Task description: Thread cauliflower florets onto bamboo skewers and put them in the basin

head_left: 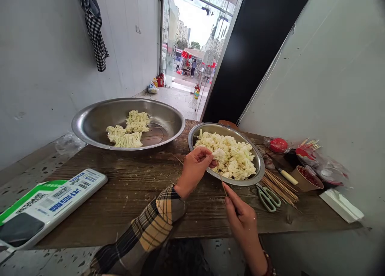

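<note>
My left hand (197,163) pinches a cauliflower floret (218,155) over the near-left rim of a steel bowl (192,141). Loose cauliflower pieces (237,155) are heaped in that bowl. Just below, my right hand (242,216) is closed on a thin wooden skewer (222,183), whose upper end reaches the floret; whether it has gone in I cannot tell. A larger steel basin (90,125) at the left holds skewered-looking bunches of cauliflower (129,131). Right of the bowl lies a bundle of bare skewers (279,189).
Green-handled scissors (268,197) and a knife with a pale handle (288,175) lie near the skewers. A tub of red contents (306,177) and a white box (341,205) stand at the right. A white scale-like device (60,208) occupies the table's left side.
</note>
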